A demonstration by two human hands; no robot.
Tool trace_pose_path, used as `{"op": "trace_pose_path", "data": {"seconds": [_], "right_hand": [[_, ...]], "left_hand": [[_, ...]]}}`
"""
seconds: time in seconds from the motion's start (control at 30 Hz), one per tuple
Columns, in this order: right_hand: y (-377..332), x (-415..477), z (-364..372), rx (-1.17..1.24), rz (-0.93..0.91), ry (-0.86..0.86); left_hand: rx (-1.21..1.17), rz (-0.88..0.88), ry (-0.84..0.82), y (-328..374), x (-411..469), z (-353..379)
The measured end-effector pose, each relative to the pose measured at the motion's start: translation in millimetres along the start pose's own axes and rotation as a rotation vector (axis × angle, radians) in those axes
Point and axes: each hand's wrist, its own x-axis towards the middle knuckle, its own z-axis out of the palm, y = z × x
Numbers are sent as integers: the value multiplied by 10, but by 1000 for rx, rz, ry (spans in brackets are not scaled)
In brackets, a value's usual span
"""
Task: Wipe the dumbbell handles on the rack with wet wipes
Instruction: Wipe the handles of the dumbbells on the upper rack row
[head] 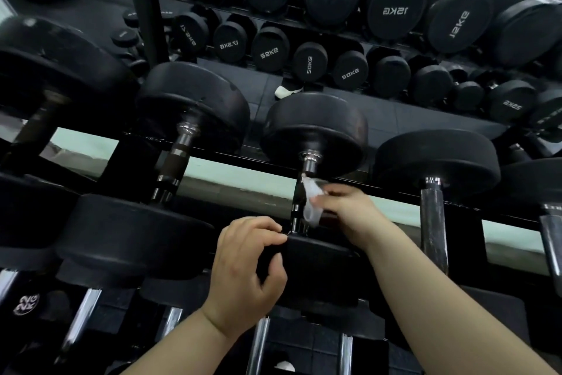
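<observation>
Chrome handle point(308, 166) points away, right hand point(349, 213) pinching a wipe point(311, 203) on it, left hand point(243, 271) gripping its near head point(319, 256).

Hid much of dumbbell handle point(296, 197) behind wet wipe point(310, 203) and right hand point(349, 213). Cropped leftmost dumbbell point(45, 70) at left edge. Blurred lower-left marking point(26, 304) beyond reading.

Dumbbell head point(316, 131): black rubber, looked matt and faintly scuffed. Handle point(309, 163): chromed metal, shone glossy at the collars; its grip section was darker and knurled. Neighbouring handle point(433, 222): grey metal, appeared dull and rough. Wet wipe point(311, 201): thin white cloth, showed translucent and crumpled. Rack point(130, 159): black painted metal, was smooth with a slight sheen.
</observation>
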Motion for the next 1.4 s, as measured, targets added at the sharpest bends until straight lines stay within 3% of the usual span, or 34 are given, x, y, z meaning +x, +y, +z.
{"op": "trace_pose_path", "data": {"seconds": [0.07,0.13,0.3,0.5,0.67,0.9,1.07,1.2,1.3,1.4], "right_hand": [[38,-60,-10,-83,12,-47],[-8,-15,12,-102,-34,13],[-138,152,84,67,-154,137],[45,-59,10,-302,-113,5],[-196,200,54,-141,-222,205],[13,-105,14,-427,-198,-29],[-144,161,18,-71,-215,121],[-36,-10,-25,-310,-201,5],[-27,-234,-53,-192,-163,-55],[-180,-387,-49,113,-219,-72]], "left_hand": [[1,-1,-4,-2,0,-2],[4,-7,-15,2,0,-6],[44,17,-52,24,10,-16],[5,17,-46,22,5,4],[-11,1,-58,41,16,-8],[-9,-5,-63,59,31,-24],[-17,-19,-85,66,26,-35],[-19,-21,-116,76,44,-52],[-66,-132,-208,94,44,-107],[-268,-462,-224,201,183,-157]]}}
